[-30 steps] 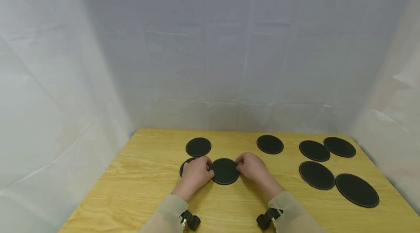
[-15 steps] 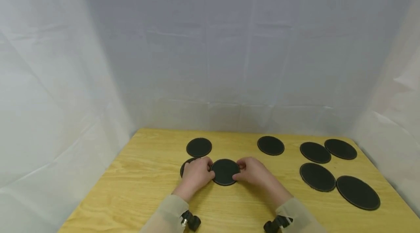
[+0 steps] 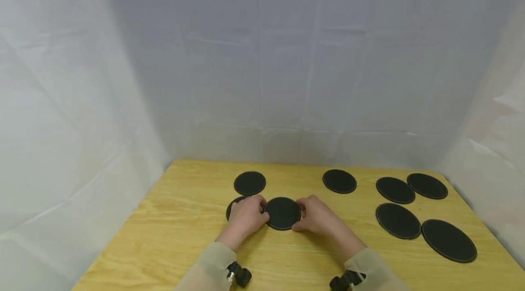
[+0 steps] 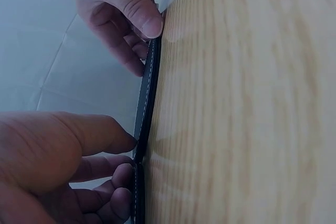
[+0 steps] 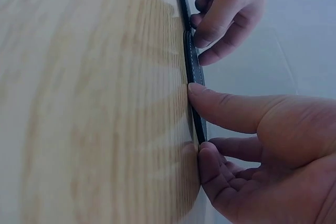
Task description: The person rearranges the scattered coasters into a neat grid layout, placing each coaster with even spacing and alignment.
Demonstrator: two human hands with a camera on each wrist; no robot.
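Observation:
A round black coaster [image 3: 282, 213] lies flat on the wooden table [image 3: 184, 222], near its middle front. My left hand [image 3: 257, 212] touches its left edge with curled fingers; my right hand [image 3: 300, 216] holds its right edge with thumb and fingers. The left hand also partly covers a second black coaster [image 3: 231, 205]. In the left wrist view the coaster's thin stitched edge [image 4: 148, 85] runs between my left hand [image 4: 123, 156] and my right hand [image 4: 142, 40]. The right wrist view shows my right hand [image 5: 197, 121] with its thumb on that edge [image 5: 195, 74].
More black coasters lie flat on the table: one behind the left hand [image 3: 249, 183], one at the back middle [image 3: 339, 181], and several larger ones on the right [image 3: 398, 220]. White cloth walls close in the table's back and sides.
My right forearm has swung outward to the right, and its thumb has moved to the coaster's near right edge. The left hand and the coaster have barely moved.

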